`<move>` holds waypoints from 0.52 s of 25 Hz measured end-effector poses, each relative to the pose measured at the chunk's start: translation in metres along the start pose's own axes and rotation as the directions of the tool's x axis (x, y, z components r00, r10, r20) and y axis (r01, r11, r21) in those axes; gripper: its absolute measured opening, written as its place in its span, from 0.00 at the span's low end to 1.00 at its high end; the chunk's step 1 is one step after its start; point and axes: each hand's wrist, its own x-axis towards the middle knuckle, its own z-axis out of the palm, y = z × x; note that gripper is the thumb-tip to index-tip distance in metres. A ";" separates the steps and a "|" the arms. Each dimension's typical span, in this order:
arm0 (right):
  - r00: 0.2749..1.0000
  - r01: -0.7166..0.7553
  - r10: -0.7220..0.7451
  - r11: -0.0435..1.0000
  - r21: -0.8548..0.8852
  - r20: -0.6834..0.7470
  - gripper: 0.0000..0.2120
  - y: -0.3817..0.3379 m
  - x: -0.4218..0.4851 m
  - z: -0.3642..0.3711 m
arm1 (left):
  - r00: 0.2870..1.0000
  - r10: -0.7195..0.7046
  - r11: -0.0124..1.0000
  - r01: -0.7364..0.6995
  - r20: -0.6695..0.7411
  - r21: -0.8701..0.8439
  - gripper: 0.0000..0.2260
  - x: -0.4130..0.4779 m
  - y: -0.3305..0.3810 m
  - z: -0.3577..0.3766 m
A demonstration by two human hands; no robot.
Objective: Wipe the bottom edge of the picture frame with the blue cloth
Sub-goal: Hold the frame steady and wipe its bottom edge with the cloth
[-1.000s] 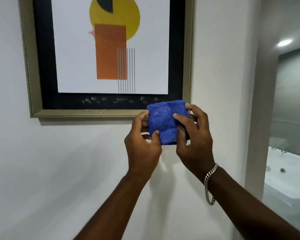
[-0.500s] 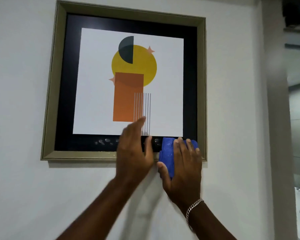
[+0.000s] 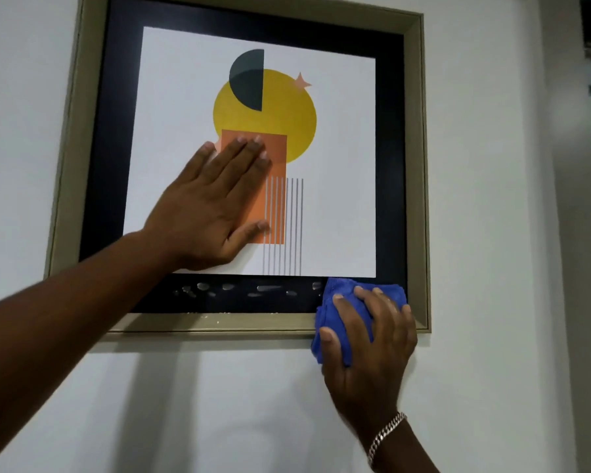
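Your right hand [image 3: 369,339] presses a folded blue microfibre cloth [image 3: 338,322] flat against the square gold-framed abstract print [image 3: 415,165], at the frame's five o'clock corner, fingers spread over it. Your left hand [image 3: 215,206] lies open and empty on the glass, bracing it. Pale smudges [image 3: 239,290] toward seven o'clock show the bottom edge is barely started; most remains to wipe.

The blue cloth [image 3: 335,322] looks soft and napped, like microfibre, bunched into thick folds. The picture frame [image 3: 253,324] has a matt, brushed-looking greenish-gold moulding, and its glass [image 3: 338,148] is glossy, with pale smudges over the black mount. The wall [image 3: 219,404] is smooth, matt white paint; the bracelet [image 3: 386,435] is shiny linked metal.
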 end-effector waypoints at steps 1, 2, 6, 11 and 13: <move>0.997 -0.076 0.075 0.997 -0.007 -0.032 0.17 -0.006 0.006 0.003 | 1.000 0.000 1.000 0.000 -0.012 0.002 0.36 0.000 0.000 0.001; 0.985 -0.161 0.161 0.987 -0.008 -0.062 0.17 -0.016 0.010 0.007 | 1.000 0.003 1.000 -0.003 -0.021 0.004 0.37 -0.001 0.000 0.001; 1.000 0.005 -0.005 1.000 0.012 0.000 0.18 -0.024 -0.001 0.007 | 0.999 0.024 1.000 -0.024 -0.047 0.000 0.36 -0.001 0.000 0.003; 0.952 -0.284 0.283 0.959 0.013 -0.118 0.16 -0.039 0.012 0.020 | 0.997 0.033 0.999 -0.033 -0.075 -0.006 0.36 -0.001 -0.001 0.007; 0.981 -0.176 0.176 0.984 0.012 -0.077 0.17 -0.044 0.007 0.018 | 0.996 0.042 0.999 -0.043 -0.080 -0.014 0.36 0.000 -0.001 0.007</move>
